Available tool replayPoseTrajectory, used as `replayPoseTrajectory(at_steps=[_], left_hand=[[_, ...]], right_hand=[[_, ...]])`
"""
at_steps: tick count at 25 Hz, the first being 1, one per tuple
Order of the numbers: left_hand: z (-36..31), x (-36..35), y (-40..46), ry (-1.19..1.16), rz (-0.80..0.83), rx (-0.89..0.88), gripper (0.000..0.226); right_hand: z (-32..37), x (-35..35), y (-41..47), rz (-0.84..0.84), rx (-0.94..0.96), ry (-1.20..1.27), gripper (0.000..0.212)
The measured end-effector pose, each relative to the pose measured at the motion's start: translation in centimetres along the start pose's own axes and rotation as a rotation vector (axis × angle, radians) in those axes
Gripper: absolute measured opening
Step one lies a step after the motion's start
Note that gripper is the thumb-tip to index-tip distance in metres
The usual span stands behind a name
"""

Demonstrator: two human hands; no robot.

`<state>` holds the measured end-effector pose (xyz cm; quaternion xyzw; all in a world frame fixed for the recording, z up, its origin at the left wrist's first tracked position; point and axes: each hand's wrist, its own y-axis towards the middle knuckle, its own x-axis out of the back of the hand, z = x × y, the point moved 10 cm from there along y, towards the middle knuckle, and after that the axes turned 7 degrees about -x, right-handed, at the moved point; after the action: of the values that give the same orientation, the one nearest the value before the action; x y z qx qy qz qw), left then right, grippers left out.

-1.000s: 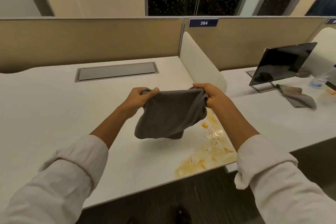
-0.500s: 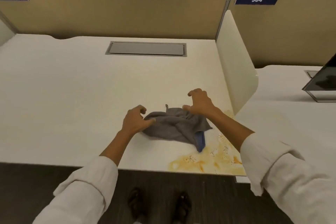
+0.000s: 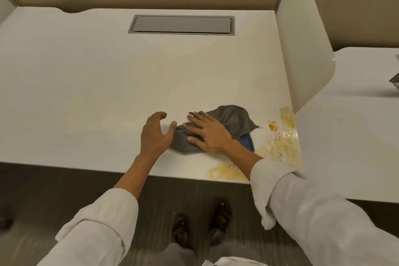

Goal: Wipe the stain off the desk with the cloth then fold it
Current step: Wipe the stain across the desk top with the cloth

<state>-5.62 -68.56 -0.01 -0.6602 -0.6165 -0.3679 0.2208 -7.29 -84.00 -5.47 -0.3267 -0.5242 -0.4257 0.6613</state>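
Note:
A crumpled grey cloth [image 3: 234,120] with a blue patch at its near edge lies on the white desk [image 3: 97,93], close to the front edge. My right hand [image 3: 207,134] rests flat on the cloth's left part, fingers spread. Just left of the cloth my left hand [image 3: 156,134] hovers with fingers apart, its thumb touching or nearly touching the cloth's edge. An orange-yellow stain [image 3: 280,142] with dark specks covers the desk's front right corner, to the right of the cloth, and runs along the front edge.
A white divider panel [image 3: 302,49] stands along the desk's right side. A grey cable hatch [image 3: 181,25] is set into the desk at the back. Beige partition walls rise behind. A neighbouring desk [image 3: 356,125] lies to the right.
The cloth went from held up in the air by both hands to lying on the desk. My right hand now presses flat on it; my left hand has let go.

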Motion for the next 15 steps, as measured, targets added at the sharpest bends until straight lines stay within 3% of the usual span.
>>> replayPoseTrajectory(at_steps=[6,8,10,11,13,15], left_hand=[[-2.6,-1.0,1.2,-0.052,0.085,-0.157,0.037],[-3.0,-0.8,1.3,-0.078,0.082,-0.188,0.036],[-3.1,-0.7,1.5,-0.090,0.082,-0.197,0.036],[-3.1,-0.8,1.6,-0.093,0.090,-0.196,0.036],[-3.2,-1.3,1.7,-0.099,0.120,-0.202,0.036],[-3.6,-1.7,1.9,-0.107,0.142,-0.218,0.035]], right_hand=[[-2.2,1.8,-5.4,0.026,-0.074,0.055,0.040],[-3.1,4.2,-5.6,-0.092,-0.162,0.170,0.040],[-5.5,6.1,-6.9,-0.351,-0.545,0.294,0.053],[-6.5,5.5,-8.1,-0.372,-0.805,0.298,0.067],[-6.9,1.8,-9.5,-0.161,-1.213,0.270,0.099],[-6.4,0.4,-8.9,-0.073,-1.355,0.263,0.113]])
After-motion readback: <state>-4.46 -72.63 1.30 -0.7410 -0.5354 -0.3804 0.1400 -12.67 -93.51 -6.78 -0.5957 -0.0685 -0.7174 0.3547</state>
